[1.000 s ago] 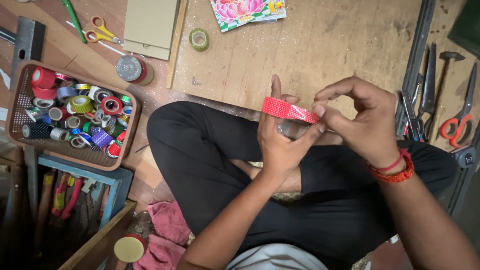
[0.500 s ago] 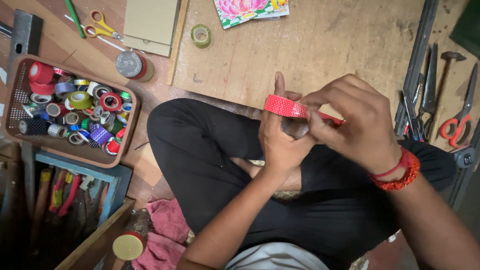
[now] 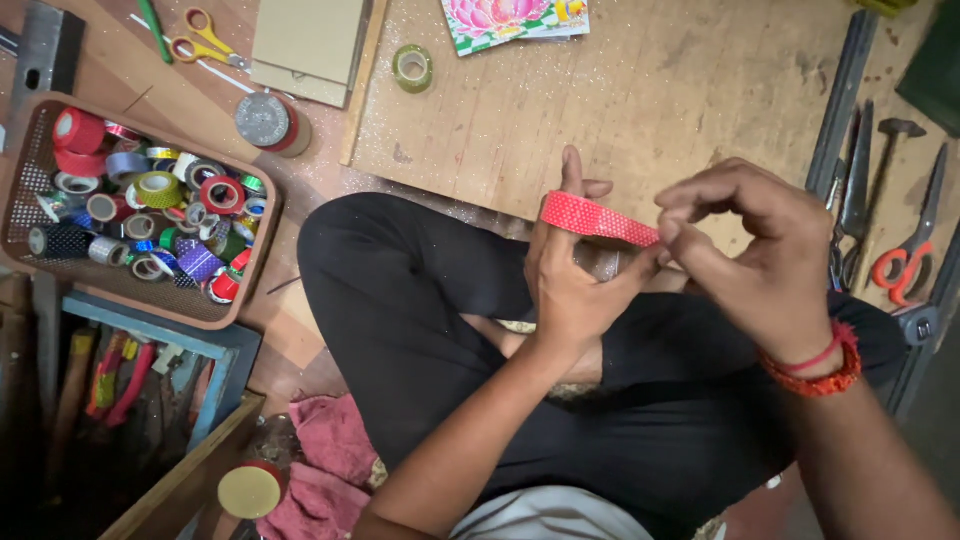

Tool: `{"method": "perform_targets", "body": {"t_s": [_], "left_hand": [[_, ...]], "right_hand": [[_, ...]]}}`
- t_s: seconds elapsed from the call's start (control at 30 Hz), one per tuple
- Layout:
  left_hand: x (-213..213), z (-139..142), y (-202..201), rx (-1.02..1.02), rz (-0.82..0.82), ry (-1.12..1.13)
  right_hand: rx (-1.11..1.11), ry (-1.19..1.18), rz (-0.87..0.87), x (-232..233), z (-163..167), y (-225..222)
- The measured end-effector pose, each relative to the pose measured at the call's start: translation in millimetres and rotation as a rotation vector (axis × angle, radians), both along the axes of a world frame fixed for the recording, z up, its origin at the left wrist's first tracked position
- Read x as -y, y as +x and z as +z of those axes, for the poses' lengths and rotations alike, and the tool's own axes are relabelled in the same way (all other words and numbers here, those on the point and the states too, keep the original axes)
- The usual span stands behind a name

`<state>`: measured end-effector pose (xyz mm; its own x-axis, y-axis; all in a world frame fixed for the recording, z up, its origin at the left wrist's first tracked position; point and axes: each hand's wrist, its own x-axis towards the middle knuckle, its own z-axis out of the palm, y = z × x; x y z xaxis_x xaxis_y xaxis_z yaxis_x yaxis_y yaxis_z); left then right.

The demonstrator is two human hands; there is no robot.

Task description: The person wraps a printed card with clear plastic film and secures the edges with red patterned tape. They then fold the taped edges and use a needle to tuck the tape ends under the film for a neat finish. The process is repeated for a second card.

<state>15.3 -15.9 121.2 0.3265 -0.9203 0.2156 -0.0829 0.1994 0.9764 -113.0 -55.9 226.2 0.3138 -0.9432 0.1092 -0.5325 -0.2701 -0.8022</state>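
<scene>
The basket [image 3: 262, 250] with many tape rolls [image 3: 160, 188] in it stood at the left, on the floor. Beyond it lay scissors [image 3: 205, 35] (beside a flat board [image 3: 305, 45]). A hammer [image 3: 885, 165] and more scissors [image 3: 915, 245] lay at the right.

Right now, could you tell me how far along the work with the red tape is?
Done: a length of red dotted tape is already pulled out. In hand: the left hand supports it, and the right hand pinches its end. Left: it is stuck to nothing yet; the scissors lie unused.
</scene>
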Motion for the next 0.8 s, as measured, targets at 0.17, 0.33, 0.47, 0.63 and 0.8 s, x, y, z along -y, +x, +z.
{"method": "perform_targets", "body": {"t_s": [0.17, 0.33, 0.47, 0.63, 0.8], "left_hand": [[0.7, 1.3, 3.0, 0.014, -0.032, 0.063], [0.8, 0.8, 3.4, 0.010, -0.024, 0.015], [0.2, -0.5, 4.9, 0.020, -0.039, 0.020], [0.3, -1.2, 6.2, 0.018, -0.057, 0.052], [0.5, -1.8, 6.0, -0.012, -0.071, 0.055]], "right_hand": [[0.139, 0.099, -0.012, -2.5, -4.4, -6.1], [-0.021, 0.163, 0.003, 8.2, -4.4, -11.2], [0.003, 0.218, 0.031, 16.5, -8.4, -11.9], [0.004, 0.192, 0.135, 21.8, -9.3, -10.6], [-0.127, 0.084, 0.124, 20.5, -8.4, -7.0]]}}
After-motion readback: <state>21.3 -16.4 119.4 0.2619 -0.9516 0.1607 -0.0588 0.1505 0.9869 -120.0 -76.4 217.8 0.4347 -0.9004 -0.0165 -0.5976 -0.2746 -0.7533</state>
